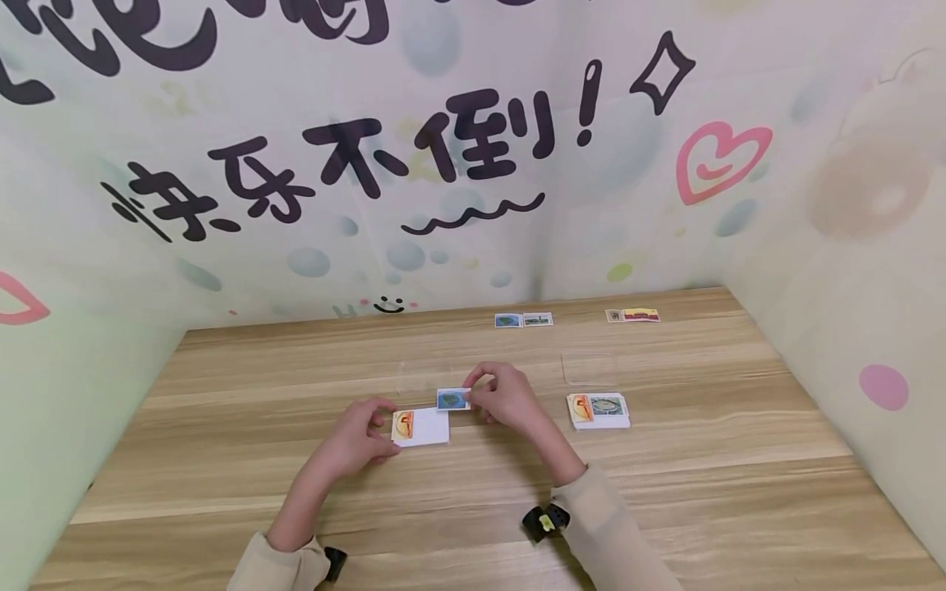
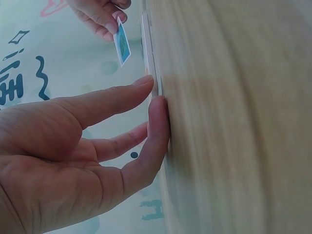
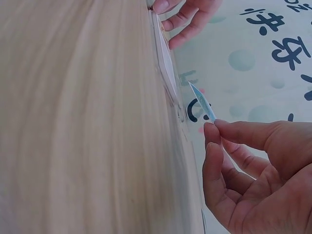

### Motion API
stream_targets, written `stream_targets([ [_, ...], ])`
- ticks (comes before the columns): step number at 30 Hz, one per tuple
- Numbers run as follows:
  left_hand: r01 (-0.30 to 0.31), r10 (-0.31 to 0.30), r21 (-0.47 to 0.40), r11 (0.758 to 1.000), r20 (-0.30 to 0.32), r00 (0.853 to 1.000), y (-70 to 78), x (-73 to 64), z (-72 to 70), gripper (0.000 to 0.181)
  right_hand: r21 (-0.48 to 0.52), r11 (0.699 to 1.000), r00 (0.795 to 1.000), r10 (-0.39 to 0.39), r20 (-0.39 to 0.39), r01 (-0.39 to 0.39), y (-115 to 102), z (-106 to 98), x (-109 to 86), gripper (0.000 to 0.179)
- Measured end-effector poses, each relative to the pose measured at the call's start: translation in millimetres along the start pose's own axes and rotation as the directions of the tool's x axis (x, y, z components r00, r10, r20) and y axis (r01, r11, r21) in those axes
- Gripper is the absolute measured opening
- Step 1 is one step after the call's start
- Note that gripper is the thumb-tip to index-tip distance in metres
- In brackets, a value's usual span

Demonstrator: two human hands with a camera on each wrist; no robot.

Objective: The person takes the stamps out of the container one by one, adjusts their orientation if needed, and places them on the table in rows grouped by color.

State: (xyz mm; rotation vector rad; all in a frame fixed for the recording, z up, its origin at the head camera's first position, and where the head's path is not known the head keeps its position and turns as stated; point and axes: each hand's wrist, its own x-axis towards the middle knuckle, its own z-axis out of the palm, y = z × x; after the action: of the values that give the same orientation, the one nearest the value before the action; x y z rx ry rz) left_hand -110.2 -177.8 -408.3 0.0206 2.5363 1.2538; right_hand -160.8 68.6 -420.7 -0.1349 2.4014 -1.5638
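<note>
In the head view my right hand (image 1: 506, 398) pinches a small stamp-like blue picture card (image 1: 452, 399) between thumb and fingertip. The right wrist view shows this blue card (image 3: 202, 101) tilted, held by one end. It overlaps the far right corner of a white card stack (image 1: 429, 428), whose left part bears an orange and yellow picture (image 1: 403, 424). My left hand (image 1: 360, 437) grips that stack at its left edge, thumb at the near corner and a finger at the far one. Seen from the left wrist, the fingertips (image 2: 144, 80) lie right at the stack's edge, low on the table.
A second card stack (image 1: 600, 411) with an orange and a greenish picture lies to the right. Behind the stacks lie two clear, thin rectangles (image 1: 589, 369). Two pairs of small picture cards (image 1: 523, 320) (image 1: 633, 315) lie near the wooden table's (image 1: 709, 492) back edge, by a printed wall.
</note>
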Motion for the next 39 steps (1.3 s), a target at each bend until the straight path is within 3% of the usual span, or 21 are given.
stream_targets([
  [15, 0.019, -0.019, 0.003, 1.000, -0.016, 1.000, 2.2, 1.2, 0.4, 0.048, 0.006, 1.000, 1.000, 0.004, 0.008, -0.004, 2.3, -3.4, 1.5, 0.007],
  [39, 0.000, 0.000, -0.001, 1.000, -0.014, 1.000, 0.1, 1.2, 0.1, 0.051, 0.024, 1.000, 1.000, 0.011, -0.017, -0.010, 3.9, -8.2, 2.3, 0.007],
])
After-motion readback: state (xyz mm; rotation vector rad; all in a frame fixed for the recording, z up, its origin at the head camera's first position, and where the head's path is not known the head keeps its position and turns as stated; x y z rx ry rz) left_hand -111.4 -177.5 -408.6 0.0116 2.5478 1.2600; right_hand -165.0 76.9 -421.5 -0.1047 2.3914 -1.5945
